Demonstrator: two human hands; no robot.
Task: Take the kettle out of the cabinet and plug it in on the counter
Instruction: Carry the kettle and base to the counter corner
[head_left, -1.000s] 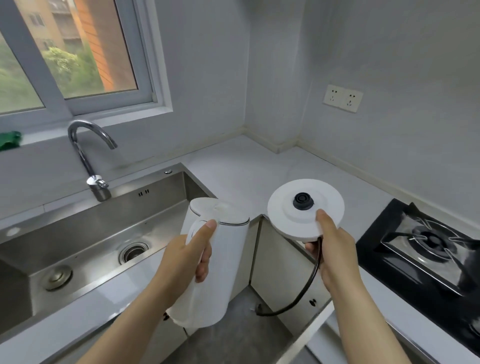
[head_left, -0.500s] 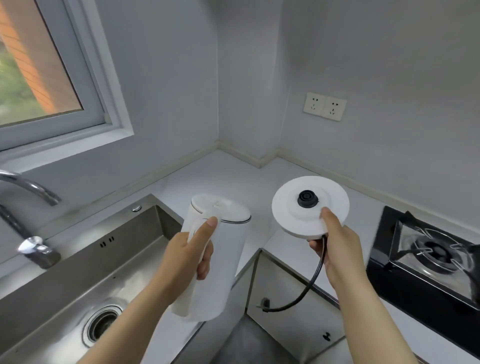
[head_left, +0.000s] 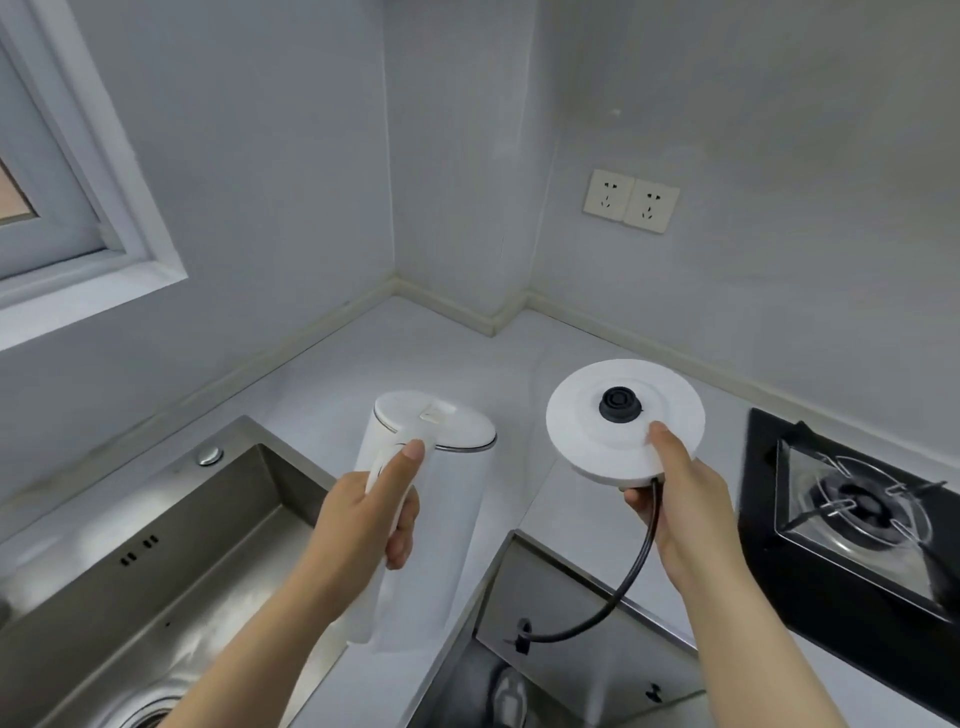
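Head view, down and forward, close over counter (head_left: 405, 358) corner.

No readable text, labels or numbers anywhere.

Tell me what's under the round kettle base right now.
The kettle base is held in the air by the right hand, fingers beneath it. A black cord hangs from its underside. Below lies bare white counter. The underside itself is hidden.

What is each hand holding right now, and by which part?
The left hand grips the white kettle by its handle. The right hand holds the round kettle base by its near rim, thumb on top, black cord dangling.
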